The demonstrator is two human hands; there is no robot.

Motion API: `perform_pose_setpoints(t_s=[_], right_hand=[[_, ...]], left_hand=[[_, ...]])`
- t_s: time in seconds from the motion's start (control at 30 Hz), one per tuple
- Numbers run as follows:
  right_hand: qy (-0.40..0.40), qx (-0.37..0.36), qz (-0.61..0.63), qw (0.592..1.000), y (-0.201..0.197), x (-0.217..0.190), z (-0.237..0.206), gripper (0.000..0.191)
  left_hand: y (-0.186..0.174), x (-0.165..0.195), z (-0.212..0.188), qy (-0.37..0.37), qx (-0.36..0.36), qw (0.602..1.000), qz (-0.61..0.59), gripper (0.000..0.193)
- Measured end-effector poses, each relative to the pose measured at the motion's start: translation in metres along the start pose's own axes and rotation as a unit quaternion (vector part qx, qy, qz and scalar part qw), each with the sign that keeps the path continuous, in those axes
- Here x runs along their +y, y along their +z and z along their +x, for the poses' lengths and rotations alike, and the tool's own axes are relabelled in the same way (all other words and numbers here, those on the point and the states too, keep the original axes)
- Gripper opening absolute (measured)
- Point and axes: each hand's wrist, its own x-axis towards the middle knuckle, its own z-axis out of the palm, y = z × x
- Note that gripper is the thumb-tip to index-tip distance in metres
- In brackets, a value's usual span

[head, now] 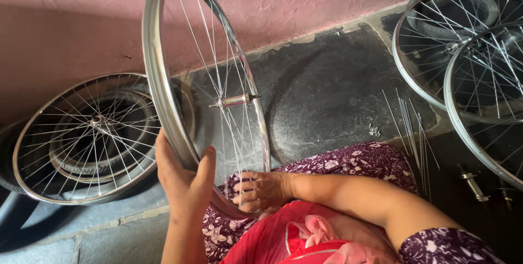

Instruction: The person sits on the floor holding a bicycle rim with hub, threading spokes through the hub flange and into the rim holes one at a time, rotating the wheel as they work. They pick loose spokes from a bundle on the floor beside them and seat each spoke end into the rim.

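A silver spoked bicycle wheel (163,79) stands upright in front of me, its lower rim resting on my lap. At its middle sits a metal hub with an axle (235,100). My left hand (182,179) grips the rim from the outside at its lower left. My right hand (261,190) reaches across to the lower rim from the right, fingers curled among the spokes close to the rim. I cannot tell whether those fingers pinch a spoke or only touch.
Another spoked wheel (32,133) leans on the pink wall over a tyre (109,163) at left. Two more wheels (406,76) lie at upper right. Loose spokes (411,128), small nipples (373,130) and hub axles (473,183) lie on the dark stone floor at right.
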Motion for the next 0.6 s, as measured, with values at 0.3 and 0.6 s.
perform_pose_setpoints(t_s=[0.3, 0.6], right_hand=[[0.197, 0.031, 0.121, 0.972, -0.046, -0.018, -0.024, 0.05], [0.775, 0.067, -0.194, 0.598, -0.183, -0.062, -0.195, 0.026]], left_hand=[[-0.012, -0.006, -0.042, -0.035, -0.097, 0.975, -0.196, 0.076], [-0.011, -0.037, -0.083, -0.132, -0.08, 0.934, -0.323, 0.083]])
